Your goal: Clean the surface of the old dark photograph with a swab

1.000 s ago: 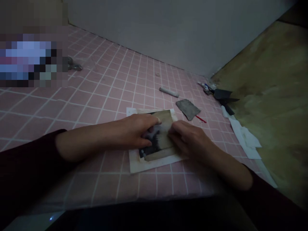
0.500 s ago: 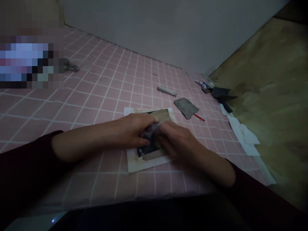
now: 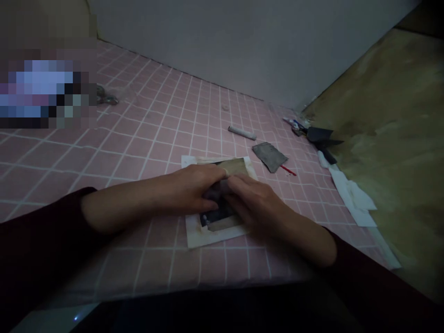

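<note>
Tan-&-black printed sheet point(image 3: 233, 165) is laid flat on a white backing sheet point(image 3: 217, 238), w/ both on a pink tiled surface point(image 3: 138, 143), mid-way across & toward its near edge. Its middle is covered by the L hand point(image 3: 187, 189), reaching in from the left, & the R hand point(image 3: 256, 203), reaching in from the right. The 2 hands are touching, fingers curved & closed together, pressed down on the sheet. A pale grey patch point(image 3: 215, 190) is seen between them; whether it is pinched can't be told, nor can any firm grip. Just far of the sheet, a grey rough scrap point(image 3: 269, 157) & a small red stick point(image 3: 288, 170) are lying, w/ a pale grey rod point(image 3: 242, 132) further far. Black cut pieces point(image 3: 324, 138) & white paper strips point(image 3: 350, 199) are placed to the right, by an olive-brown board point(image 3: 381, 115). A grey wall point(image 3: 208, 41) stands along the far edge.
</note>
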### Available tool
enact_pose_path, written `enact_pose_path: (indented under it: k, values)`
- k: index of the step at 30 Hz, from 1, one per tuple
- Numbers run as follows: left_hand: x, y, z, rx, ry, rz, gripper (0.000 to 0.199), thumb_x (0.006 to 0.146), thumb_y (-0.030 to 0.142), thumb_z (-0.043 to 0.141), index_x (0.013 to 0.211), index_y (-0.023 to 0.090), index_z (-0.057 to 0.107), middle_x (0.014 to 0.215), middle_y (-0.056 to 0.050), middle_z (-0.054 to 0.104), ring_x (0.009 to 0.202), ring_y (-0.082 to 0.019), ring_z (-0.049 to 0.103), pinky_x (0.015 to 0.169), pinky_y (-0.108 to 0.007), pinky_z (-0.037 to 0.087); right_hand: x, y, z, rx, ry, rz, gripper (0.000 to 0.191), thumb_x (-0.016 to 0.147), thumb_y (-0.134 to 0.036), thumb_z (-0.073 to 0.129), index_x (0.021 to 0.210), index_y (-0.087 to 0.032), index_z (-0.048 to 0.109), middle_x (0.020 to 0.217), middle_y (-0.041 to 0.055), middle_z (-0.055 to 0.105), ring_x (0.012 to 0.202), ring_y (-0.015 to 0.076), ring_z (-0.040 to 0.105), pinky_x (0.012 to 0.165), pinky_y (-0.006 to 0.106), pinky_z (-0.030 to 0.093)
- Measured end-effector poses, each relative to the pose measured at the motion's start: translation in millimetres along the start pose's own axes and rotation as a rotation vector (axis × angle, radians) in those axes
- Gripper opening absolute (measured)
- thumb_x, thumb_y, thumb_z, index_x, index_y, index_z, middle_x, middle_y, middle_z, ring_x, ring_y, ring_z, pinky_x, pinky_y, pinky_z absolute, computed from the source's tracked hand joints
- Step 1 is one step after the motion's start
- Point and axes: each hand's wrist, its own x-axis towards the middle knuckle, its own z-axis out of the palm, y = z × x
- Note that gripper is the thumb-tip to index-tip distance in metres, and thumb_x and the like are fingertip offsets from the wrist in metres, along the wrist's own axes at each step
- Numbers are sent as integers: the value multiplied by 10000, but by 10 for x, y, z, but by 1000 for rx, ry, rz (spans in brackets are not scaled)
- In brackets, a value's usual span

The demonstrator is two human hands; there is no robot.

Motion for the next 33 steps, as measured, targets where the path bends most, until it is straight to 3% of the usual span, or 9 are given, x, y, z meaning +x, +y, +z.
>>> enact_pose_path:
  k: [4,10,16,22,28,33]
  values:
    - [3,17,-10,-2,-23,-8,202,735,189,643,892,172,517,781,20,552,657,-118,500,604,-239,342,-116,68,-56,-58,-15,134,118,888,-99,457,834,-204,453,794,25,527,692,152,501,621,276,404]
    - [15,-16,0,-7,7,2,177,741,218,633,857,171,507,814,3,551,689,-132,514,626,-252,354,-31,-40,-9,4,-26,4,107,908,-122,418,846,-206,441,834,36,533,709,158,504,619,278,415]
    - [0,9,-19,-6,-25,-2,191,730,183,637,876,174,514,756,27,539,645,-116,488,610,-246,338,-144,12,-79,-61,-41,144,117,889,-96,456,832,-197,448,793,22,508,689,150,496,617,275,401]
    - [5,-14,-1,-13,12,8,184,735,201,639,853,172,500,810,12,549,675,-122,507,625,-247,352,-17,-75,-1,49,-32,4,99,917,-115,425,871,-190,468,867,47,538,753,157,524,663,274,428]
    - [9,7,-15,3,-21,2,192,730,184,649,856,173,504,748,34,524,633,-112,483,597,-240,333,-107,5,-49,-55,-26,122,112,893,-104,463,821,-189,470,786,24,517,686,152,499,618,272,394]
    - [2,6,-11,14,8,2,164,739,187,635,829,171,499,812,11,542,687,-124,503,624,-241,349,-15,-36,23,41,19,-25,106,902,-90,430,865,-182,469,864,52,564,762,160,529,674,279,422]
